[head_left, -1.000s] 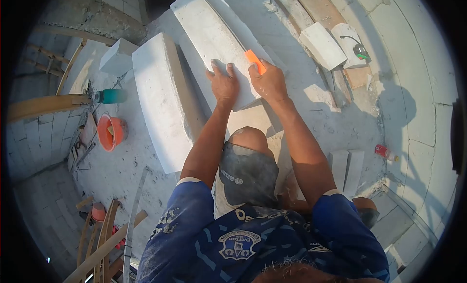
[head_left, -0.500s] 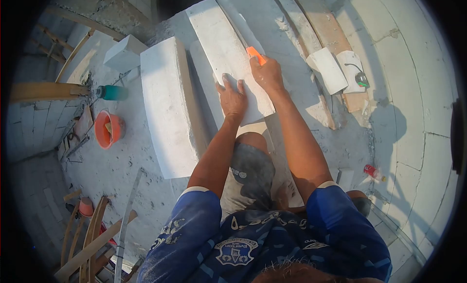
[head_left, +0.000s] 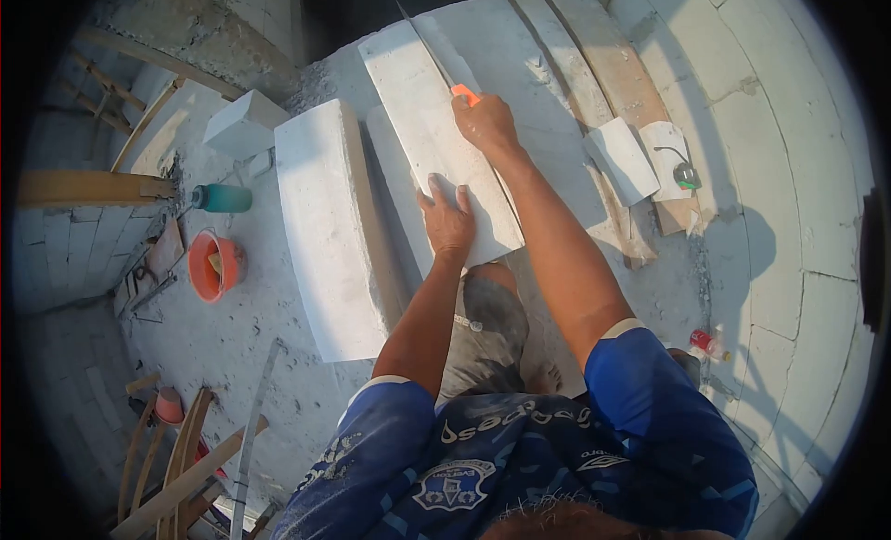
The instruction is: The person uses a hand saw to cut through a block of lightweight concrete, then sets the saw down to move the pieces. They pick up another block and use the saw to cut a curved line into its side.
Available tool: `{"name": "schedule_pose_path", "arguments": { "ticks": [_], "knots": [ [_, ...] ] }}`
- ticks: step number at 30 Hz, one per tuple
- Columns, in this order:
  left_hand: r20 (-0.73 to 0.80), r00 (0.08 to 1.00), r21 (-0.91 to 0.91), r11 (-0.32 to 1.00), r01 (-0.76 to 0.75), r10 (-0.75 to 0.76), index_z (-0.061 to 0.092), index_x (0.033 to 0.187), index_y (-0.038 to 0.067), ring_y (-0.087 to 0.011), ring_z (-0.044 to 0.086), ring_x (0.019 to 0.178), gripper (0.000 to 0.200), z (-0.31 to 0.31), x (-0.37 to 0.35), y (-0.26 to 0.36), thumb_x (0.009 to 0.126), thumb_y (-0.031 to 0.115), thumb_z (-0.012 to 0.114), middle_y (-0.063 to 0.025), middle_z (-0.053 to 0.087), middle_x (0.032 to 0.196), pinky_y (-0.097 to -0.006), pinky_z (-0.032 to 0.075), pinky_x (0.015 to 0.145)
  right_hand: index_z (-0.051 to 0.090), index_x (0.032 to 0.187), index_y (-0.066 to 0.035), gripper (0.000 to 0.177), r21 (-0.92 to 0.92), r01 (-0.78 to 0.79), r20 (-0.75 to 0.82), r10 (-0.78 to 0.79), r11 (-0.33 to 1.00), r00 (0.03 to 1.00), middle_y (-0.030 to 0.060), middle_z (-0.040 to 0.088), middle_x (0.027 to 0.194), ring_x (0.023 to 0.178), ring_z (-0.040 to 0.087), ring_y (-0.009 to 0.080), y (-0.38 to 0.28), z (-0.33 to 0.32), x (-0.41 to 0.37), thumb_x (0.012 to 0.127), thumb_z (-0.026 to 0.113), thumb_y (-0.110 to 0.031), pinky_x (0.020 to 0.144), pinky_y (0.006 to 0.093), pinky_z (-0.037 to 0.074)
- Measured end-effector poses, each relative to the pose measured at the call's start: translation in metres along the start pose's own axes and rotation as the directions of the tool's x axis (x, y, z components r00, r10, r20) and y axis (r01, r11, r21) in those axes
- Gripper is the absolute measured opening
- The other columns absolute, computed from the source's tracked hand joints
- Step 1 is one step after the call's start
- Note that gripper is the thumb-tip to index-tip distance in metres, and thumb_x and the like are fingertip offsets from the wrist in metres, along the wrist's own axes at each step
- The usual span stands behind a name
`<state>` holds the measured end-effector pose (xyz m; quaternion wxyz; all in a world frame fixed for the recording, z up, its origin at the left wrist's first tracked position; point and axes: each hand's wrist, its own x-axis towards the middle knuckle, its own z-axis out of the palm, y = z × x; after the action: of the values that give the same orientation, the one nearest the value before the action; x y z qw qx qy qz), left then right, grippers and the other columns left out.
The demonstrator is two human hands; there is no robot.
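Observation:
My right hand (head_left: 487, 130) is closed around the orange handle of a hand saw (head_left: 466, 95). The saw's long thin blade points away from me along the right side of a white lightweight block (head_left: 401, 87), with a narrow strip of the same white material (head_left: 453, 50) beyond the blade. My left hand (head_left: 449, 226) lies flat on the near part of this block, fingers spread. My knee is close to the block's near end. Left of it, a thicker white block (head_left: 325, 224) lies parallel, with a shadowed gap between them.
On the left floor are a teal bottle (head_left: 225, 198), an orange bucket (head_left: 215, 269) and a smaller white block (head_left: 243, 124). To the right, a tape measure (head_left: 686, 175) and white offcut (head_left: 624, 161) lie on a wooden board (head_left: 640, 85), beside a block wall (head_left: 780, 169). A metal straightedge (head_left: 249, 438) is lower left.
My right hand has pushed the saw forward, away from my body, along the block. My left hand stays flat on the block. The whole view has shifted slightly.

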<state>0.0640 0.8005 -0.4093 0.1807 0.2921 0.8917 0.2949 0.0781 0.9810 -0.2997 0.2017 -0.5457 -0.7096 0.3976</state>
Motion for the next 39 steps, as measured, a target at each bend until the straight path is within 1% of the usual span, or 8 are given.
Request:
{"name": "schedule_pose_path", "arguments": {
  "ticks": [12, 15, 18, 24, 27, 30, 35, 39],
  "knots": [
    [-0.074, 0.996, 0.038, 0.999, -0.037, 0.040, 0.031, 0.165, 0.007, -0.0585, 0.054, 0.133, 0.080, 0.013, 0.006, -0.012, 0.105, 0.056, 0.053, -0.0420, 0.031, 0.159, -0.0547, 0.048, 0.112, 0.058, 0.141, 0.004, 0.060, 0.062, 0.135, 0.091, -0.140, 0.989, 0.986, 0.0301, 0.073, 0.116, 0.111, 0.071, 0.0453, 0.010, -0.004, -0.020, 0.103, 0.059, -0.043, 0.098, 0.0497, 0.056],
    [-0.065, 0.997, 0.026, 0.999, -0.027, 0.029, 0.032, 0.165, 0.007, -0.0582, 0.053, 0.134, 0.080, 0.012, 0.006, -0.010, 0.105, 0.055, 0.054, -0.0421, 0.031, 0.159, -0.0546, 0.048, 0.113, 0.058, 0.142, 0.001, 0.059, 0.052, 0.203, 0.082, -0.207, 0.978, 0.975, 0.0287, 0.073, 0.118, 0.111, 0.072, 0.0444, -0.021, -0.005, 0.001, 0.102, 0.060, -0.042, 0.098, 0.0501, 0.056],
    [-0.049, 0.999, 0.009, 1.000, -0.017, 0.017, 0.032, 0.164, 0.007, -0.0579, 0.052, 0.135, 0.080, 0.009, 0.003, -0.006, 0.105, 0.054, 0.054, -0.0425, 0.032, 0.159, -0.0544, 0.048, 0.113, 0.058, 0.143, -0.001, 0.058, 0.058, 0.054, 0.222, -0.066, 0.997, 0.973, 0.0291, 0.073, 0.119, 0.110, 0.072, 0.0446, -0.055, -0.025, 0.003, 0.101, 0.062, -0.040, 0.098, 0.0501, 0.056],
    [-0.035, 0.999, 0.034, 0.999, -0.001, 0.002, 0.033, 0.164, 0.008, -0.0553, 0.054, 0.134, 0.076, 0.010, 0.002, -0.003, 0.105, 0.051, 0.056, -0.0392, 0.031, 0.160, -0.0548, 0.050, 0.110, 0.052, 0.149, -0.004, 0.059, 0.127, 0.246, 0.004, -0.248, 0.961, 0.969, 0.0298, 0.073, 0.116, 0.109, 0.072, 0.0449, 0.022, -0.021, -0.042, 0.104, 0.062, -0.040, 0.093, 0.0516, 0.057],
    [-0.026, 1.000, 0.041, 0.999, 0.007, -0.006, 0.033, 0.165, 0.008, -0.0555, 0.054, 0.134, 0.077, 0.011, 0.003, -0.007, 0.105, 0.052, 0.055, -0.0397, 0.031, 0.160, -0.0548, 0.051, 0.109, 0.050, 0.150, -0.002, 0.061, 0.105, 0.161, 0.078, -0.170, 0.981, 0.982, 0.0293, 0.075, 0.109, 0.105, 0.074, 0.0456, 0.016, -0.026, -0.083, 0.105, 0.062, -0.041, 0.091, 0.0519, 0.058],
    [-0.038, 0.999, 0.063, 0.998, -0.016, 0.019, 0.032, 0.165, 0.008, -0.0560, 0.055, 0.133, 0.077, 0.011, 0.004, -0.006, 0.105, 0.052, 0.054, -0.0403, 0.031, 0.160, -0.0545, 0.051, 0.109, 0.054, 0.148, -0.002, 0.063, 0.062, 0.073, 0.103, -0.079, 0.995, 0.992, 0.0287, 0.075, 0.111, 0.110, 0.072, 0.0462, -0.005, -0.023, -0.048, 0.104, 0.062, -0.046, 0.094, 0.0492, 0.057],
    [-0.043, 0.999, 0.044, 0.999, -0.007, 0.009, 0.031, 0.165, 0.007, -0.0568, 0.053, 0.135, 0.079, 0.010, 0.004, -0.005, 0.106, 0.053, 0.053, -0.0413, 0.031, 0.159, -0.0546, 0.050, 0.110, 0.059, 0.133, 0.007, 0.057, -0.024, 0.196, 0.077, -0.193, 0.980, 0.978, 0.0289, 0.075, 0.109, 0.107, 0.073, 0.0448, -0.037, -0.017, 0.037, 0.104, 0.062, -0.042, 0.093, 0.0483, 0.057],
    [-0.040, 0.999, 0.027, 1.000, -0.008, 0.009, 0.032, 0.165, 0.006, -0.0578, 0.052, 0.135, 0.078, 0.010, 0.004, -0.010, 0.106, 0.053, 0.054, -0.0423, 0.031, 0.158, -0.0547, 0.049, 0.111, 0.061, 0.130, 0.006, 0.050, -0.014, 0.013, 0.157, -0.011, 1.000, 0.988, 0.0295, 0.074, 0.112, 0.110, 0.073, 0.0447, -0.013, -0.048, -0.054, 0.103, 0.066, -0.036, 0.094, 0.0488, 0.056]
  ]
}}
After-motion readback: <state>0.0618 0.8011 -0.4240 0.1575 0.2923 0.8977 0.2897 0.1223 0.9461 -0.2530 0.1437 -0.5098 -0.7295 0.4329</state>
